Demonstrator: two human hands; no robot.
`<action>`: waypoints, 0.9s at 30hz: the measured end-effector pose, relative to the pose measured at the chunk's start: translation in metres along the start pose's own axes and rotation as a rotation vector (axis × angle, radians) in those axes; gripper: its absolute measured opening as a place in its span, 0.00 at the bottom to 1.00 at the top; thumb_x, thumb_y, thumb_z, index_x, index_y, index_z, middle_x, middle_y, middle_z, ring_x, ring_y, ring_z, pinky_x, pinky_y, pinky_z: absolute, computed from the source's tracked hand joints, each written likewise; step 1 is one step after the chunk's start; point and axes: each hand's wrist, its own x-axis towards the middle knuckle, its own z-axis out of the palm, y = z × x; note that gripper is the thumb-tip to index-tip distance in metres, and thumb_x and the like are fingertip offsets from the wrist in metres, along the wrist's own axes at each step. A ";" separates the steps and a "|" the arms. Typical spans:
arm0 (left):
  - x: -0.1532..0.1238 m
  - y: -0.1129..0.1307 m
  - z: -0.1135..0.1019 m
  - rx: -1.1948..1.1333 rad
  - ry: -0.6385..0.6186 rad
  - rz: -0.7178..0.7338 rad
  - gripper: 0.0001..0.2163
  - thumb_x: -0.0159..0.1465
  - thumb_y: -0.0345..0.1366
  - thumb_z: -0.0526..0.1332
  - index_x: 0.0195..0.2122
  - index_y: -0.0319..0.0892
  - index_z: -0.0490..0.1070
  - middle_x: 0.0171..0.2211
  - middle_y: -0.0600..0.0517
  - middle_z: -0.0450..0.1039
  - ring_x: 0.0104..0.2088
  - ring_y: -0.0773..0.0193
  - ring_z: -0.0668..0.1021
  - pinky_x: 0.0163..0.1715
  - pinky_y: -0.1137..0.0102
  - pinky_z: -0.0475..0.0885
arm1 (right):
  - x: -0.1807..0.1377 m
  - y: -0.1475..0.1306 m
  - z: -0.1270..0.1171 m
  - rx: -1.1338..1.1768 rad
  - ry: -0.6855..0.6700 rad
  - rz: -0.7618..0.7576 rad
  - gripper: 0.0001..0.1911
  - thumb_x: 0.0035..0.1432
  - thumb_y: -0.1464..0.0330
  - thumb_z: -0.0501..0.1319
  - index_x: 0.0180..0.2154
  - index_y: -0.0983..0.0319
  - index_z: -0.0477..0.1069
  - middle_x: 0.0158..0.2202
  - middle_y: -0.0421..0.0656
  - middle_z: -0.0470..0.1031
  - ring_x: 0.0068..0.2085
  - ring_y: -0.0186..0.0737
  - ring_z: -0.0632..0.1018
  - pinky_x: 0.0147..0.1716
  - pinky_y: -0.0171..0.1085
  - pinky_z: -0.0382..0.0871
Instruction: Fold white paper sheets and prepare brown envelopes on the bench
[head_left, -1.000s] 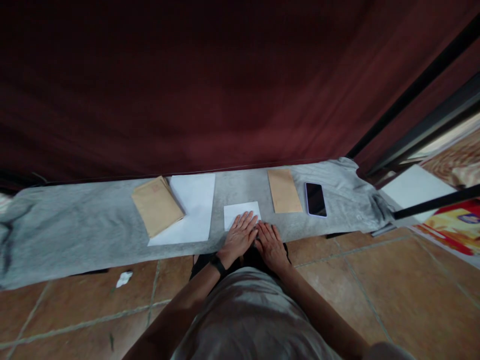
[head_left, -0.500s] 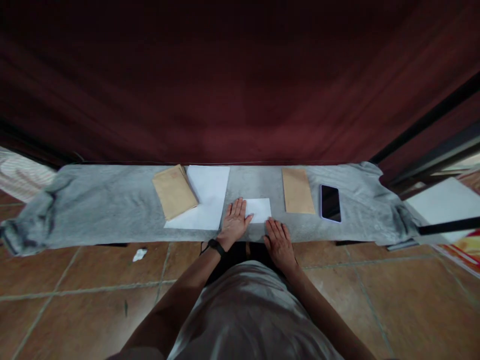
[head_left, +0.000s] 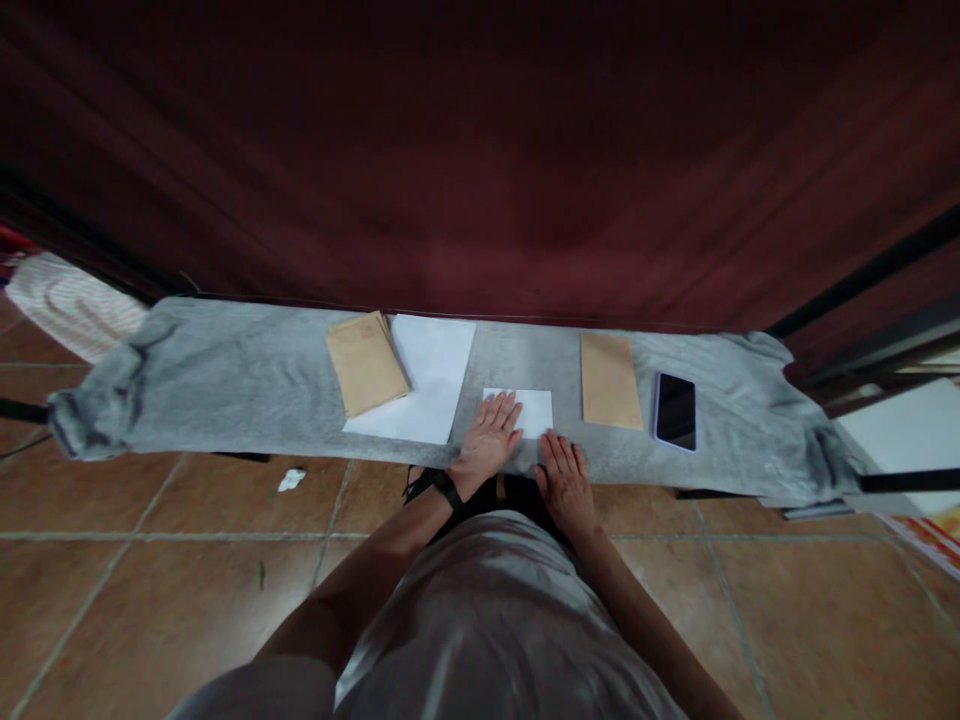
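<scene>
Paper [head_left: 534, 410] is pressed onto the grey cloth [head_left: 225, 390] by the flat, open left hand [head_left: 487, 442] — the right hand [head_left: 564, 482] is laid open just beside.

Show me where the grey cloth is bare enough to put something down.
Widest: the cloth left of the envelope stack, up to its crumpled end. Smaller: between the white sheet and single envelope, behind the folded paper; and right of the phone. Crowded: front centre, where left hand and right hand lie flat.
</scene>
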 end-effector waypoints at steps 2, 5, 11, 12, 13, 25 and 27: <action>-0.004 0.007 -0.001 -0.022 -0.007 0.106 0.24 0.74 0.43 0.48 0.69 0.42 0.57 0.72 0.47 0.52 0.73 0.55 0.53 0.72 0.53 0.48 | 0.000 0.000 -0.001 -0.008 -0.009 -0.002 0.29 0.73 0.63 0.48 0.71 0.66 0.51 0.70 0.52 0.59 0.70 0.53 0.60 0.67 0.56 0.52; -0.012 0.015 0.000 -0.042 -0.025 0.177 0.25 0.75 0.46 0.47 0.69 0.44 0.57 0.72 0.48 0.52 0.72 0.55 0.54 0.71 0.53 0.49 | 0.000 -0.001 -0.003 -0.017 -0.019 -0.008 0.29 0.73 0.64 0.48 0.71 0.67 0.52 0.70 0.52 0.58 0.70 0.54 0.60 0.67 0.56 0.52; -0.023 0.011 0.002 -0.034 -0.017 0.153 0.28 0.73 0.49 0.50 0.71 0.43 0.53 0.72 0.42 0.51 0.72 0.54 0.54 0.70 0.53 0.52 | 0.004 -0.002 -0.011 0.007 -0.043 0.004 0.27 0.73 0.64 0.48 0.69 0.66 0.56 0.70 0.52 0.60 0.70 0.52 0.61 0.68 0.55 0.54; -0.025 0.009 0.003 -0.029 -0.011 0.135 0.29 0.73 0.49 0.51 0.71 0.42 0.53 0.72 0.42 0.51 0.72 0.53 0.54 0.70 0.53 0.53 | 0.005 -0.001 -0.013 0.018 -0.049 0.007 0.27 0.74 0.64 0.48 0.69 0.66 0.57 0.69 0.52 0.61 0.69 0.51 0.62 0.68 0.54 0.54; -0.028 0.006 0.003 -0.023 -0.006 0.116 0.29 0.73 0.49 0.51 0.71 0.41 0.53 0.72 0.41 0.50 0.72 0.52 0.54 0.70 0.53 0.53 | 0.006 -0.001 -0.015 0.032 -0.051 0.011 0.26 0.74 0.64 0.48 0.68 0.66 0.58 0.69 0.51 0.62 0.69 0.50 0.63 0.68 0.54 0.55; -0.044 -0.006 0.007 0.018 0.015 0.060 0.31 0.72 0.46 0.54 0.71 0.37 0.51 0.72 0.38 0.50 0.72 0.50 0.53 0.69 0.51 0.56 | 0.056 -0.003 -0.011 0.111 -0.014 0.002 0.23 0.73 0.64 0.50 0.63 0.65 0.66 0.66 0.50 0.67 0.67 0.48 0.65 0.67 0.51 0.58; -0.044 -0.005 0.006 0.018 0.017 0.066 0.30 0.72 0.46 0.54 0.71 0.37 0.52 0.72 0.38 0.51 0.72 0.50 0.53 0.69 0.51 0.56 | 0.070 -0.006 -0.006 0.083 -0.047 -0.017 0.23 0.73 0.64 0.50 0.64 0.65 0.66 0.66 0.51 0.66 0.67 0.47 0.65 0.67 0.51 0.59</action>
